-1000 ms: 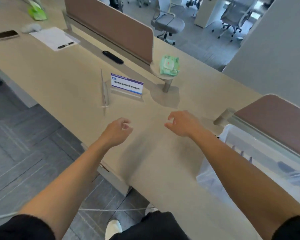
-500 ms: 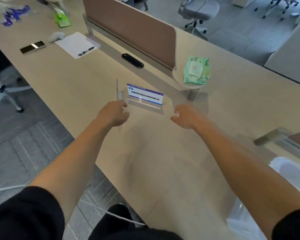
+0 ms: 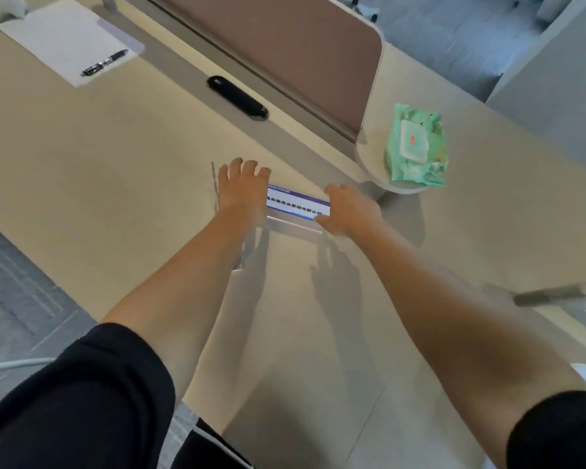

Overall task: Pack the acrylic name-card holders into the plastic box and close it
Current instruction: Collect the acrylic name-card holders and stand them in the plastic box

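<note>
Left hand [image 3: 242, 194] fingers spread over clear holder [image 3: 214, 184], right hand [image 3: 347, 211] fingers pinching labelled holder [image 3: 293, 206] end.

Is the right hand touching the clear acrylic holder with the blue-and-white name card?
Touching. The head view shows the right hand overlapping the holder's right end, thumb against the card's corner.

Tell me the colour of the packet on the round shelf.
Light green with a white flap, seen in the head view: the packet.
</note>
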A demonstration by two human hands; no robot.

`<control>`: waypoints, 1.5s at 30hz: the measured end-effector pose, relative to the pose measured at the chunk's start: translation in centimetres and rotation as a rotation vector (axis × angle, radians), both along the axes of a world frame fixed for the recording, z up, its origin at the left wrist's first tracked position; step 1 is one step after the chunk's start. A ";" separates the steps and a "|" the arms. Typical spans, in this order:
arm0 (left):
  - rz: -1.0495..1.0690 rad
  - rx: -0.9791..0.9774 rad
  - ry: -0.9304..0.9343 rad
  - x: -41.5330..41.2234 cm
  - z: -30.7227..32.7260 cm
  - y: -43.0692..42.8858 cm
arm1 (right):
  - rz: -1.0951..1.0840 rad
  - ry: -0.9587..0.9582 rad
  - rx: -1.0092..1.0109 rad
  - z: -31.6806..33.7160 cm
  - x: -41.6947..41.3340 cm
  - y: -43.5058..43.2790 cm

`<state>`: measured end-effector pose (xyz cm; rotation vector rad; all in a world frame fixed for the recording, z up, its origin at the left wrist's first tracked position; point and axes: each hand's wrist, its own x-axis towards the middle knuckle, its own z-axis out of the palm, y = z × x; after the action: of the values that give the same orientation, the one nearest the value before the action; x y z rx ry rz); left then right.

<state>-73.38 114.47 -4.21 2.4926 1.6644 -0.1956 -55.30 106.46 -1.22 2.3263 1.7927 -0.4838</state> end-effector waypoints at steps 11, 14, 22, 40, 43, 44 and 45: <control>0.014 -0.140 0.092 1.1 -3.5 3.1 | 0.052 -0.122 0.030 -3.1 -0.1 3.2; -0.008 -0.157 0.125 1.1 -4.0 2.0 | 0.101 -0.098 0.046 -3.4 0.7 2.3; -0.025 -0.290 -0.038 2.5 -1.1 -4.5 | -0.146 0.266 0.255 0.2 5.2 -4.0; 0.171 -0.507 -0.707 10.9 6.6 -26.1 | -0.896 1.226 0.299 4.8 8.1 -19.1; 0.018 -0.575 -0.673 10.3 8.0 -28.8 | -0.852 1.235 0.267 6.0 8.7 -21.0; -0.047 -0.616 -0.652 9.8 8.4 -29.4 | -0.826 1.246 0.259 6.7 8.9 -21.7; -0.110 -0.658 -0.639 9.3 8.8 -30.0 | -0.792 1.263 0.252 7.4 9.2 -22.4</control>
<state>-64.08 84.46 4.63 1.8656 0.9930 0.0434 -46.06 84.07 6.17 3.1251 0.9960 -2.3474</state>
